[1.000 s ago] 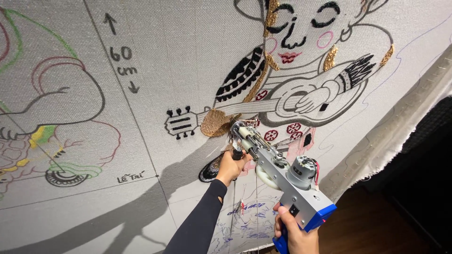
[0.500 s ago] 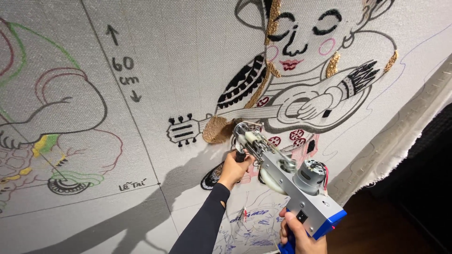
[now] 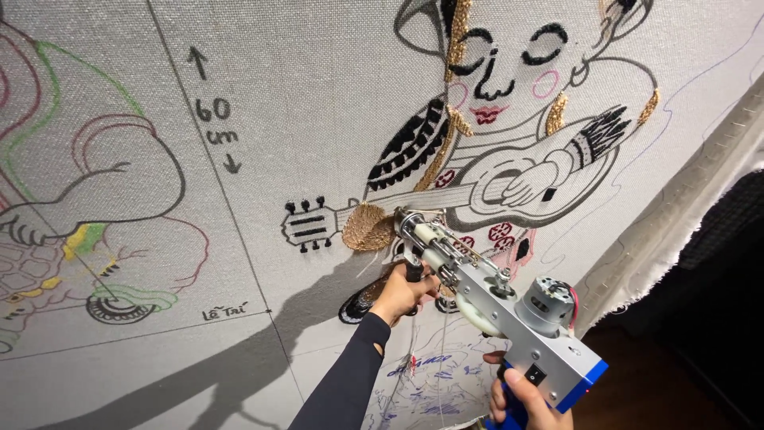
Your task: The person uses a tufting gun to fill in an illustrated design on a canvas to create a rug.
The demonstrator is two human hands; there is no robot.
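Observation:
A silver and blue tufting gun (image 3: 509, 314) points its needle end at a grey cloth (image 3: 318, 119) stretched upright in front of me. My left hand (image 3: 402, 291), in a black sleeve, grips the gun's front handle just below the needle. At the bottom of the view my right hand (image 3: 521, 398) is wrapped around the blue rear grip. The needle tip rests beside a tan tufted patch (image 3: 368, 227) on the drawn figure with a guitar (image 3: 509, 159). Black and gold tufted lines run along that figure.
Line drawings in pink, green and yellow cover the cloth's left part (image 3: 87, 207), with a hand-drawn arrow mark above. The cloth's frayed white edge (image 3: 676, 231) runs down the right side, with dark floor (image 3: 700, 358) beyond it. Loose yarn strands hang below the gun.
The view has moved closer to the cloth, so the gun and the figure look larger. Both hands keep their grips on the gun; the needle stays by the tan patch.

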